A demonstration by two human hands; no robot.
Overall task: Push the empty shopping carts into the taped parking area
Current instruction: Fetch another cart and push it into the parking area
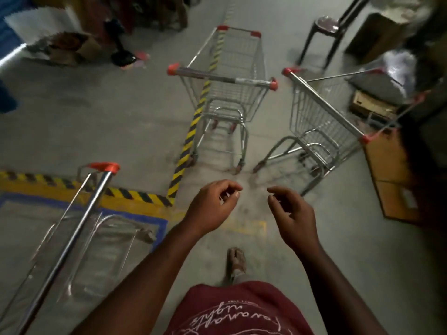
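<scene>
Three empty wire shopping carts with red handle caps are in view. The middle cart (227, 79) stands ahead, its left wheels by a strip of yellow-black tape (187, 143). A second cart (324, 112) stands angled at the right. A third cart (82, 213) sits at the lower left over a blue and yellow taped rectangle (135, 197). My left hand (212, 204) and my right hand (290, 213) hang in front of me with loosely curled fingers, holding nothing, well short of the middle cart's handle.
A dark plastic stool (326, 27) stands at the far right. Flat cardboard (391, 180) and boxes lie along the right side. Bags and clutter (72, 44) sit at the far left. My foot (235, 262) is on the grey floor.
</scene>
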